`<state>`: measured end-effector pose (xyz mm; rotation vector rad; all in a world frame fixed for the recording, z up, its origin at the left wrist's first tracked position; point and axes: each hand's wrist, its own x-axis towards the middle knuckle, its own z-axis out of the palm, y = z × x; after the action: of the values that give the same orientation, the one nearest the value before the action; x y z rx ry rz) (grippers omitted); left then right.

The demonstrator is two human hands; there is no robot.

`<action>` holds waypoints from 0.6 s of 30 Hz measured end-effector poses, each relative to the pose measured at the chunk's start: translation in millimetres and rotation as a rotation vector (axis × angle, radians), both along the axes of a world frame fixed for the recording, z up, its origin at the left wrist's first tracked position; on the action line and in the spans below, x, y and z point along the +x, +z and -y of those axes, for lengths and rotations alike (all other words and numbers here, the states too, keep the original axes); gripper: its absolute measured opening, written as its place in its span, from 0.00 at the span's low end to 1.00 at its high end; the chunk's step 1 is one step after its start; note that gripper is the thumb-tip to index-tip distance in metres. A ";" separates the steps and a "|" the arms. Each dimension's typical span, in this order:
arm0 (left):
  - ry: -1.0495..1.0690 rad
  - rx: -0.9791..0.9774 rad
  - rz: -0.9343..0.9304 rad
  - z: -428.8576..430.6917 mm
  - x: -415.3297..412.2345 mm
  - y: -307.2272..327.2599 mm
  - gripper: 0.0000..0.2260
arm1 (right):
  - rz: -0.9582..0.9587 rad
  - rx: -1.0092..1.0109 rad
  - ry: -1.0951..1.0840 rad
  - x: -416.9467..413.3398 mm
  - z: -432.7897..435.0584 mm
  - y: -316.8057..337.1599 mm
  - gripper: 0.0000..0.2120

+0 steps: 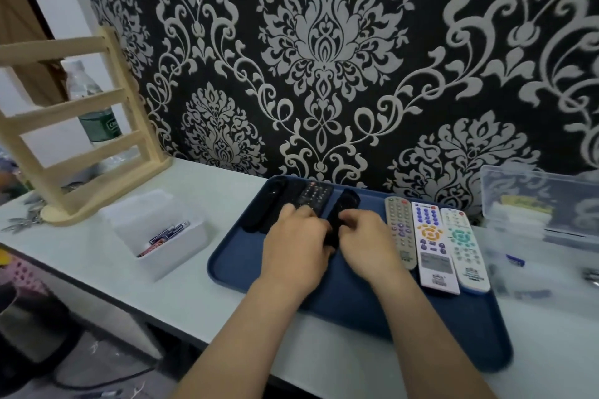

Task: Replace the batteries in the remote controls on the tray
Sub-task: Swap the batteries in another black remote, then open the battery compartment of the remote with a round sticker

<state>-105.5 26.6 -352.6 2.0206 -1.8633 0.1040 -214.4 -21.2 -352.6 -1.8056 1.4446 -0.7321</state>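
Observation:
A blue tray lies on the white table. In its middle a black remote stands lengthwise, and both hands close around its near part: my left hand from the left, my right hand from the right. Behind my left hand lie another black remote with buttons and a dark remote at the tray's far left. Three light remotes sit side by side on the right: a beige one, a white one with orange buttons and a white one with teal buttons.
A white box holding several batteries stands left of the tray. A wooden rack and a water bottle are at the far left. A clear plastic box sits right of the tray, with small loose items in front of it. The patterned wall is close behind.

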 end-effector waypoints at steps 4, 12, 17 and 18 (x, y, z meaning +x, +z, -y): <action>-0.047 0.069 0.097 3.2 -7.2 -4.0 0.14 | -0.125 -0.001 0.103 -8.4 -5.4 4.0 0.19; 0.073 0.039 0.133 11.3 -10.3 -8.9 0.12 | -0.184 -0.058 0.335 -12.2 -9.4 1.1 0.23; -0.036 0.118 0.139 10.6 -8.4 -12.2 0.20 | -0.148 -0.187 0.221 -9.2 -13.1 3.5 0.25; -0.040 0.138 0.137 11.5 -7.4 -13.3 0.20 | -0.162 -0.231 0.173 -12.4 -12.7 5.9 0.25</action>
<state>-112.9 15.1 -365.8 2.1137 -2.0451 0.1084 -226.8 -8.5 -346.7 -2.1807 1.3265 -0.7000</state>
